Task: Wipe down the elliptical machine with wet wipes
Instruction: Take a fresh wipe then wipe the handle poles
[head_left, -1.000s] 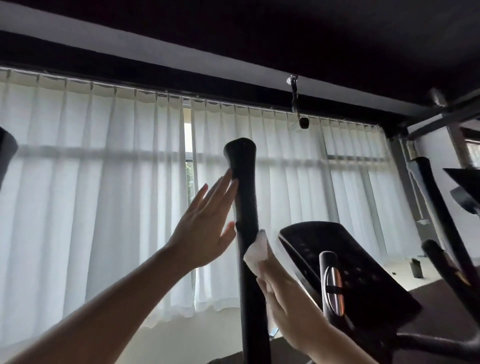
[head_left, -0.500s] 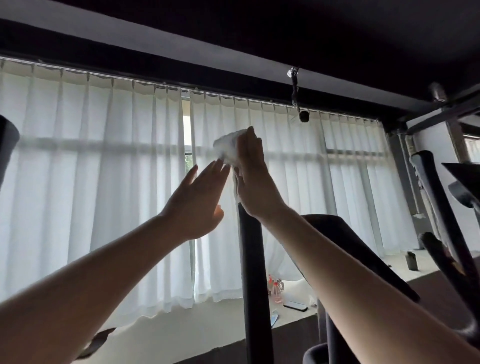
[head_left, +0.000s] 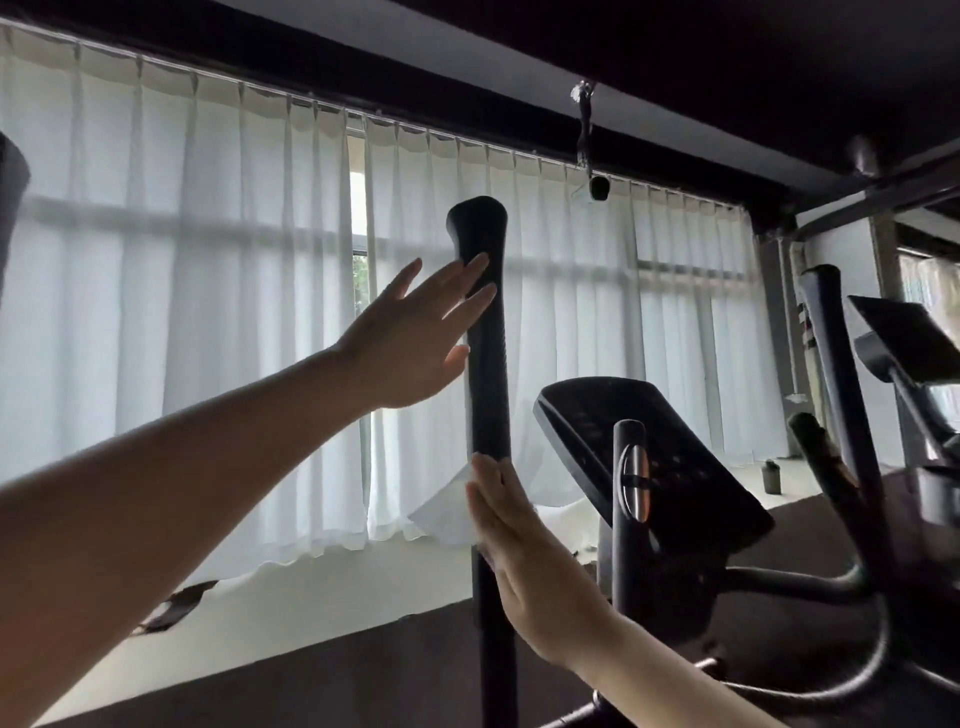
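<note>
The elliptical's black upright handle (head_left: 485, 364) rises in the middle of the head view, its flared tip near the top. My left hand (head_left: 410, 343) has straight fingers whose tips touch the left side of the handle just under the tip. My right hand (head_left: 524, 561) lies flat along the lower part of the handle and presses a white wet wipe (head_left: 447, 512) against it; the wipe sticks out to the left. The black console (head_left: 644, 467) tilts to the right of the handle.
A short grip post (head_left: 631, 509) stands before the console. Another machine's black arms (head_left: 841, 374) and screen (head_left: 904, 338) stand at the right. White curtains (head_left: 208, 312) cover the windows behind. A small dark bottle (head_left: 772, 475) sits on the far floor.
My right hand slid the wipe from the handle's top down to its lower part. My left hand stayed against the upper handle. The view tilted down, so the console shows again.
</note>
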